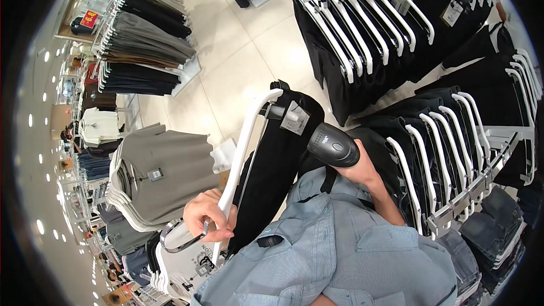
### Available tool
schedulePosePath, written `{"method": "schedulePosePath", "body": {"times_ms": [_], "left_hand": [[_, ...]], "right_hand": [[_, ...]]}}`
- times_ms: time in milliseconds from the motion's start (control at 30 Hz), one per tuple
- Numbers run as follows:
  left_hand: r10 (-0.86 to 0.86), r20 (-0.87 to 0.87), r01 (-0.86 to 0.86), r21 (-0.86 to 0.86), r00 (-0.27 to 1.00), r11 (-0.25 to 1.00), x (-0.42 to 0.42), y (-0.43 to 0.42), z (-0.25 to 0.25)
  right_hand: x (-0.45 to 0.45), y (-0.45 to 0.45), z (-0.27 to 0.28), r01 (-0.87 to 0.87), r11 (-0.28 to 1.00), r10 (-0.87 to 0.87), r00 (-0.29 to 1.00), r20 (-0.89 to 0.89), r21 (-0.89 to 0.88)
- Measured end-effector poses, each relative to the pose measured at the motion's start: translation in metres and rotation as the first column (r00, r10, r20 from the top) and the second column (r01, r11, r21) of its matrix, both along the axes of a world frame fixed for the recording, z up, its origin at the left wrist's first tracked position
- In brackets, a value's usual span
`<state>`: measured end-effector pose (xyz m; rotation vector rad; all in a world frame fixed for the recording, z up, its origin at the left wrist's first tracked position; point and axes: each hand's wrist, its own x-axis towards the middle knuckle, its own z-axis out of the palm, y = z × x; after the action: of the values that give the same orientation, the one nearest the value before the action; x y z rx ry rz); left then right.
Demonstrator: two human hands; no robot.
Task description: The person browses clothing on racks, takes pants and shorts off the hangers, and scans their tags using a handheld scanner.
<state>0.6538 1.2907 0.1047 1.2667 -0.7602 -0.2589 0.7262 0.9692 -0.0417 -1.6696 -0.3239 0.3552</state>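
Observation:
My left hand [208, 214] is closed around a white clothes hanger [245, 141] near its metal hook [178, 243]. Black trousers [265, 161] hang from the hanger by a clip. A white price tag [295, 118] shows at their top, by the clip. In my right hand [365, 167] is a black handheld barcode scanner [333, 146], its front end close beside the tag. The fingers of my right hand are mostly hidden behind the scanner.
Racks of black trousers on white hangers [416, 153] stand close at my right and ahead [345, 28]. Grey T-shirts [170, 161] hang at my left, with more trousers [144, 37] beyond. Folded jeans [493, 221] lie at lower right. Pale tiled floor [238, 39] lies between the racks.

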Motion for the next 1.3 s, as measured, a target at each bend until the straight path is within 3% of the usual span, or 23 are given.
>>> {"method": "schedulePosePath", "body": {"times_ms": [500,667,800,1000,1200,1300], "left_hand": [[-0.031,0.008,0.030,0.069,0.999,0.997,0.003,-0.002,0.006],[-0.033,-0.004,0.033,0.055,0.999,0.998,0.002,-0.004,0.006],[-0.037,-0.004,0.037,0.059,0.999,0.998,0.002,-0.003,0.004],[-0.031,0.006,0.030,0.067,1.000,0.997,0.003,-0.005,0.003],[-0.029,0.013,0.028,0.077,1.000,0.997,0.004,-0.006,0.003],[-0.032,0.009,0.032,0.066,0.999,0.997,0.004,-0.007,0.002]], "right_hand": [[0.000,0.001,0.004,-0.010,1.000,0.012,0.998,0.069,-0.024],[0.001,0.001,0.010,-0.042,0.999,0.043,0.998,-0.039,0.015],[0.001,0.000,0.009,-0.023,1.000,0.023,0.999,0.034,-0.015],[0.000,-0.004,0.004,-0.030,0.999,0.031,0.999,-0.041,0.027],[-0.003,-0.004,0.008,0.067,0.998,-0.066,0.990,0.124,0.000],[-0.002,-0.005,0.012,0.024,0.999,-0.024,1.000,-0.007,0.043]]}}
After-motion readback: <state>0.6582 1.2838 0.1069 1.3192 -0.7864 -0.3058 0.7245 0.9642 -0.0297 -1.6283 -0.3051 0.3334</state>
